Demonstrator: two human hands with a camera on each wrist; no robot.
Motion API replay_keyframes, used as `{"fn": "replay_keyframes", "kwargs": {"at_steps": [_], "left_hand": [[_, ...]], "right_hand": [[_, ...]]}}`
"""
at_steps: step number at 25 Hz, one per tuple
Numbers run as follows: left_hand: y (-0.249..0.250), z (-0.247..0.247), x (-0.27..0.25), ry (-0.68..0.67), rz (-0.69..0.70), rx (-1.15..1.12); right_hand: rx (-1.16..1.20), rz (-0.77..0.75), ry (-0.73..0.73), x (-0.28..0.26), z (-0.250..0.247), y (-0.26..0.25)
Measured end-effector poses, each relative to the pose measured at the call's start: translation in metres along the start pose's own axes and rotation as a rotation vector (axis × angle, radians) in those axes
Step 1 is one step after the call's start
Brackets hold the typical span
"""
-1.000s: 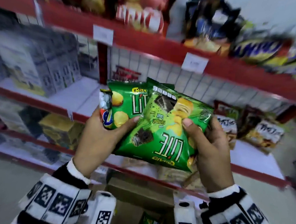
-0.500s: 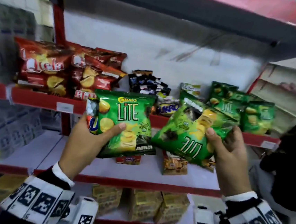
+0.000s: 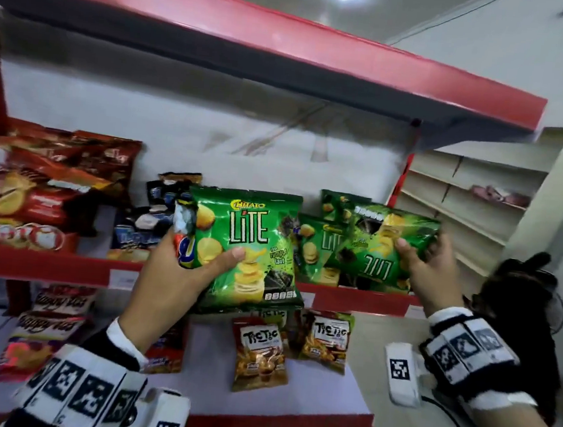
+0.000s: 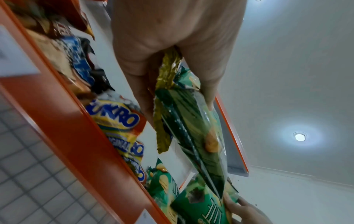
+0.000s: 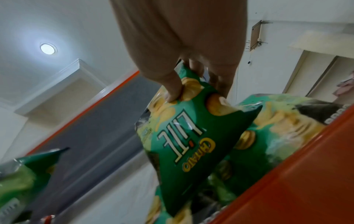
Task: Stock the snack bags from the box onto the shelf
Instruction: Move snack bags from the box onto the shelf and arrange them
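red snack bags (image 3: 45,187) sit at the left end of the shelf (image 3: 44,264), dark blue packs (image 3: 156,215) next along; left hand (image 3: 178,272) grips an upright green lite bag (image 3: 253,245) in front of the shelf's front edge, thumb across its face; right hand (image 3: 432,272) pinches an upside-down lite bag (image 3: 383,247) over the green bags (image 3: 318,248) at the right end

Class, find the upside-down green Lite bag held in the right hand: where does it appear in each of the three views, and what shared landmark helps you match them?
Head: upside-down bag, right of centre, at the shelf's green stack.
Left wrist: bottom edge, right of centre.
Right wrist: centre, hanging from the right hand.
Landmark: red shelf edge, also and.
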State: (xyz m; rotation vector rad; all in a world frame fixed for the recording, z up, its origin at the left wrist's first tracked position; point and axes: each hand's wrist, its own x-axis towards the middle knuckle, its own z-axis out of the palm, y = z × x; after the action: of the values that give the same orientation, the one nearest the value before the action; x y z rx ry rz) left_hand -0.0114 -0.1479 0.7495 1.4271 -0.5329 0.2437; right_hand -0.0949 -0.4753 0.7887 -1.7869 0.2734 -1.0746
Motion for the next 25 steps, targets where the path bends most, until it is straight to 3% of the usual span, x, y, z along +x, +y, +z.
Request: {"fn": "replay_keyframes", "kwargs": {"at_steps": [4, 11, 20, 25], "left_hand": [[-0.009, 0.053, 0.008, -0.006, 0.037, 0.028], [-0.029, 0.094, 0.016, 0.007, -0.009, 0.081], [-0.038, 0.118, 0.028, -0.022, -0.035, 0.116], [-0.046, 0.135, 0.027, -0.020, -0.054, 0.137]], "right_hand": [[-0.059, 0.040, -0.154, 0.034, -0.011, 0.036], [-0.066, -0.043, -0.211, 0.047, 0.001, 0.049], [-0.042, -0.096, -0.113, 0.043, -0.043, 0.071], [-0.085, -0.104, -0.094, 0.044, -0.030, 0.086]]}}
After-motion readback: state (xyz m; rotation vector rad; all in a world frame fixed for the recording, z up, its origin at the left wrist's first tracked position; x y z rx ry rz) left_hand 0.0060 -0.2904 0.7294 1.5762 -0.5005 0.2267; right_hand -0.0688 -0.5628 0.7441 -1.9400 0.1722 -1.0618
